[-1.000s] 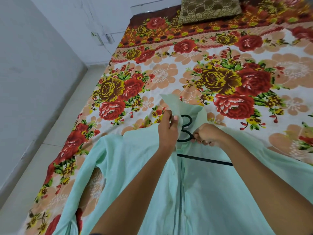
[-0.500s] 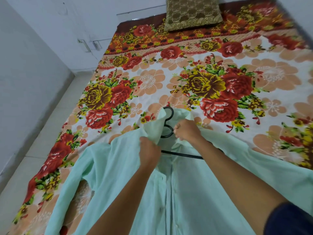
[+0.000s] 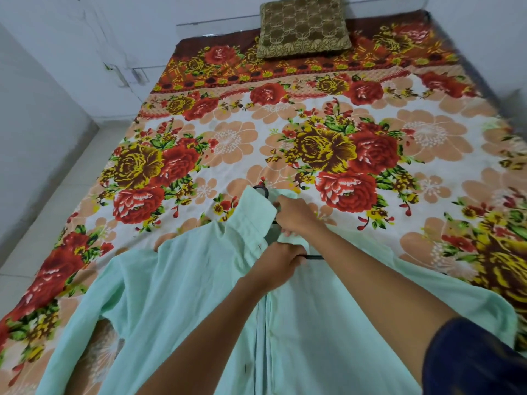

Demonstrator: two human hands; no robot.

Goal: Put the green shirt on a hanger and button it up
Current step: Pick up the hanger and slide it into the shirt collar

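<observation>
— Left hand (image 3: 278, 266)?
— Curled at the collar opening of the pale mint-green cotton shirt (image 3: 185, 295), pinching the fabric just beside the thin black wire hanger (image 3: 313, 257).
— Right hand (image 3: 296, 213)?
— Fingers bent, gripping the raised collar near the hanger's hook.
— Where's the shirt?
— Spread front-up on the floral red-and-orange bedsheet (image 3: 342, 132). Far beyond sits an olive patterned cushion (image 3: 302, 25).

Head view, downward (perhaps tilted), close
</observation>
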